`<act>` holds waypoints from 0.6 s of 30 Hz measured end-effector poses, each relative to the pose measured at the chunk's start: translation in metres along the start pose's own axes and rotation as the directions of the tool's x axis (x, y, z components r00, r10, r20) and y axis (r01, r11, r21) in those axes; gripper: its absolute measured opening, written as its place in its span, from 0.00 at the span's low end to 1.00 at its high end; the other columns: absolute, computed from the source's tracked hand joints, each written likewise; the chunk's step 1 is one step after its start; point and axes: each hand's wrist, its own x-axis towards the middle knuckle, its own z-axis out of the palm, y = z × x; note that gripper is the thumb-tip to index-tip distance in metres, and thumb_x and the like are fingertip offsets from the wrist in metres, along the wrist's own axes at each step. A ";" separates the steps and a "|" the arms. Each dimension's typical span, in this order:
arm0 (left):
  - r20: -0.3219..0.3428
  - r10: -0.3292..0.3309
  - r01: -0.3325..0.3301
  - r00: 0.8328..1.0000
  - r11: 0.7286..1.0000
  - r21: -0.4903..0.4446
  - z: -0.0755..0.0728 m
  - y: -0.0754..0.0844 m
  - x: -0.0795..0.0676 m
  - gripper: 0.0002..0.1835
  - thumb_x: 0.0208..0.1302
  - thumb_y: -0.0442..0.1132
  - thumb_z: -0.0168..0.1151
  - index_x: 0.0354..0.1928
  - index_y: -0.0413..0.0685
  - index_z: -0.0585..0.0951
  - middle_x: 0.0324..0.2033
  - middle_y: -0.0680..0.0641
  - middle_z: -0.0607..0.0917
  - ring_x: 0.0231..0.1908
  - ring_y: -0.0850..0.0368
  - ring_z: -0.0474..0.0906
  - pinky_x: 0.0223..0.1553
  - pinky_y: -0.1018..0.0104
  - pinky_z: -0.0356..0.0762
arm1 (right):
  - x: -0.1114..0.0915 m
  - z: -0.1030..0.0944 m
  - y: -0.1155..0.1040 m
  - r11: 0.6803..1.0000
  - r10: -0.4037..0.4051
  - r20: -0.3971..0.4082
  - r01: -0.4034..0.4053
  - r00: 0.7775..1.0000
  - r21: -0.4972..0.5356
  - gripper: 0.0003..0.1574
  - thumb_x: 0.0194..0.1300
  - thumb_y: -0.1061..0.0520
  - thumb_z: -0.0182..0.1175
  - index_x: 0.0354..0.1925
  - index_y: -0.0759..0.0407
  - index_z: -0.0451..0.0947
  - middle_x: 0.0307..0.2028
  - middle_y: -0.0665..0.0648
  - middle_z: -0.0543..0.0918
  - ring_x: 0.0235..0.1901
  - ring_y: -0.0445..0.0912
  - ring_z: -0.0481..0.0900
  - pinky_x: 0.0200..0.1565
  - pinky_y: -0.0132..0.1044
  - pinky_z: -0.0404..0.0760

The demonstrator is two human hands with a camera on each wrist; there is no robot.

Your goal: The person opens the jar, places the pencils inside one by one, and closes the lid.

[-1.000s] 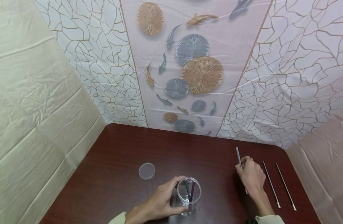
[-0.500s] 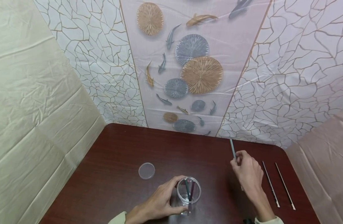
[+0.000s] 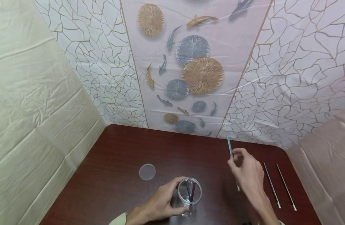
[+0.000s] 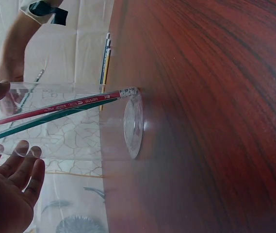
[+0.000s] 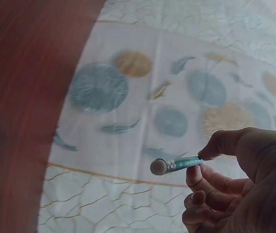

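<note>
My left hand (image 3: 161,200) holds a clear plastic jar (image 3: 201,196) from its left side, thumb in front and fingers behind. The jar stands upright on the table. Inside it lean a red pencil (image 4: 79,103) and a green pencil (image 4: 45,118), their eraser ends down at the base in the left wrist view. My right hand (image 3: 249,175) is raised over the table, to the right of the jar. Between thumb and fingertips it pinches a teal pencil (image 3: 229,144), tilted, with the eraser end (image 5: 159,166) pointing down toward the table.
Two more pencils lie side by side at the table's right: a bluish one (image 3: 271,185) and a yellowish one (image 3: 286,187). A clear round lid (image 3: 147,172) lies flat, left of the jar and farther back. A patterned cloth (image 3: 200,103) hangs behind the table (image 3: 127,147).
My right hand has lifted the teal pencil off the table and carried it left and farther back. My left hand and the jar have stayed in place.
</note>
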 end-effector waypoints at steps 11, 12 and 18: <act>-0.001 -0.007 0.007 1.000 1.000 0.000 0.000 0.000 -0.001 0.54 0.54 0.45 0.85 0.79 0.54 0.61 0.64 0.55 0.80 0.59 0.60 0.81 0.56 0.55 0.84 | -0.009 -0.019 -0.031 0.991 -0.085 -0.086 0.093 0.993 0.091 0.15 0.58 0.65 0.71 0.44 0.52 0.86 0.27 0.45 0.82 0.21 0.35 0.69 0.28 0.30 0.66; -0.001 -0.006 0.006 1.000 1.000 0.000 0.000 0.000 -0.001 0.54 0.54 0.45 0.85 0.79 0.54 0.61 0.64 0.55 0.80 0.59 0.60 0.81 0.57 0.55 0.84 | -0.010 -0.021 -0.034 0.988 -0.097 -0.096 0.107 0.991 0.107 0.16 0.57 0.66 0.71 0.44 0.53 0.86 0.27 0.45 0.82 0.21 0.35 0.70 0.28 0.28 0.66; -0.004 -0.004 0.004 1.000 1.000 0.001 0.000 0.000 0.000 0.55 0.53 0.44 0.85 0.79 0.54 0.61 0.64 0.55 0.80 0.60 0.60 0.80 0.59 0.59 0.82 | -0.014 -0.031 -0.048 0.971 -0.118 -0.123 0.140 0.985 0.192 0.18 0.55 0.70 0.70 0.43 0.54 0.85 0.27 0.43 0.81 0.22 0.40 0.73 0.27 0.21 0.68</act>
